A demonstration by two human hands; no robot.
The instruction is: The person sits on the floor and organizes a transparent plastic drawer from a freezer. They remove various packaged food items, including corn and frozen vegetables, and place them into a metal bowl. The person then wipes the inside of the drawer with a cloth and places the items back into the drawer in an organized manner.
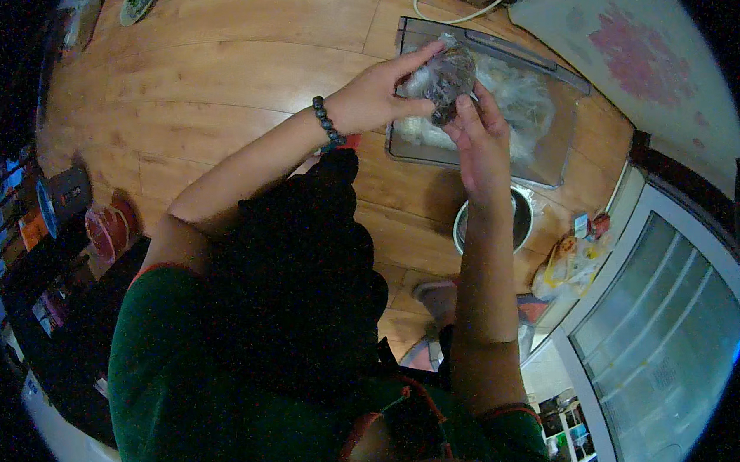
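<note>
Both my hands grip a clear plastic bag (pixel 452 69) with something dark bunched inside; its contents are too blurred to name. My left hand (pixel 384 90), with a dark beaded bracelet (pixel 326 121) on the wrist, holds the bag's left side between thumb and fingers. From below and to the right, my right hand (pixel 483 131) pinches its lower edge. The bag is held above a shallow transparent bin with a grey rim (pixel 569 152), which lies on the floor. More crumpled clear plastic bags (pixel 523 100) fill that bin.
A round metal pot (pixel 522 220) stands on the floor below the bin, partly behind my right forearm. Filled plastic bags (pixel 566 268) rest near the glazed door (pixel 662 301). At the left is a red basket-like container (pixel 112 230). A pale cable (pixel 460 16) loops beyond the bin.
</note>
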